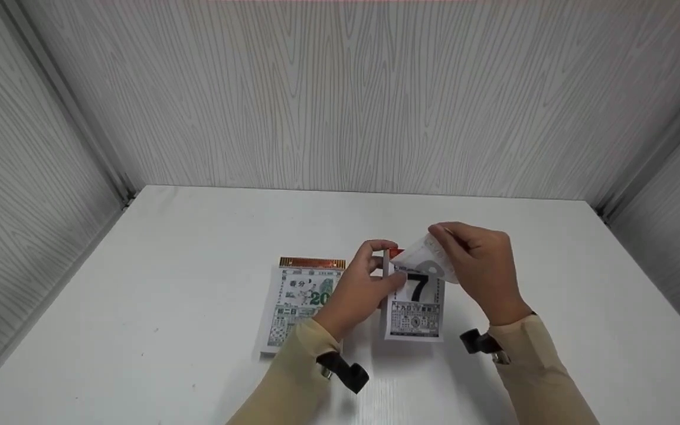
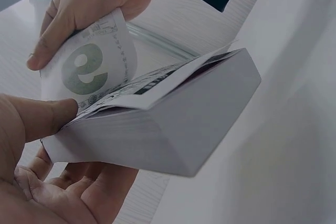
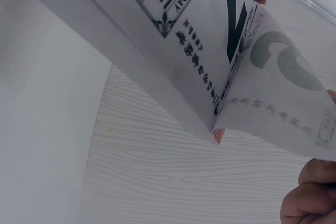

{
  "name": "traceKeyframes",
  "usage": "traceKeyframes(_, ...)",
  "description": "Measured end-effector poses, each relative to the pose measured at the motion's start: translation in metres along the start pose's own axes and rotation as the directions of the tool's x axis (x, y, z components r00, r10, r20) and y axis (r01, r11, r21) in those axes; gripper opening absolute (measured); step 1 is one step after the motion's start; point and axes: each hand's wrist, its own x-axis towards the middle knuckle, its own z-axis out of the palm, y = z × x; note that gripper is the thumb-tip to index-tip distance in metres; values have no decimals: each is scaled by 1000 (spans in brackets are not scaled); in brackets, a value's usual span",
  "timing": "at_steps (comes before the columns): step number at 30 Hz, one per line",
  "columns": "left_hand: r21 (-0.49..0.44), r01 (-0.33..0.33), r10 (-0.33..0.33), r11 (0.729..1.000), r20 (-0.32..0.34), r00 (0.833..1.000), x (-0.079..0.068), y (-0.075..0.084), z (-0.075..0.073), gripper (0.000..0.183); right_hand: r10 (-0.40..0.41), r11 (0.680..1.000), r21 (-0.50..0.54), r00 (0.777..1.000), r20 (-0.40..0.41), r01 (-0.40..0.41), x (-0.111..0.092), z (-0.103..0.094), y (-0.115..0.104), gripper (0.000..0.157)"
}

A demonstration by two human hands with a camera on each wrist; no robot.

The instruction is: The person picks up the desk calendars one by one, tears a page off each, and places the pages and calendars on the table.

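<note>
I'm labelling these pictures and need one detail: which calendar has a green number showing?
The calendar lying on the table: its 20 is green. The other calendar, held in the left hand, shows a black 7.

Room to pass lies left and right over the white counter; a green-printed rectangular paper calendar obstructs beside the left hand, a thick white paper calendar block between it and the right hand, a grey wood-grained panel behind.
</note>
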Motion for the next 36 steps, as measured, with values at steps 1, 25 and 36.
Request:
traceKeyframes(1,-2,-2,2,1000,1,1000,0,0,0,49,3,1000,-5,1000,-3,-3,0,0,0,16)
traceKeyframes(25,-95,20,-17,995,40,999,0,4,0,51,45,994,-93,997,-64,-50,1,0,7,13)
traceKeyframes(36,-106,21,-17,994,36,999,2,3,1,48,44,996,-76,993,-112,-52,2,-2,9,14)
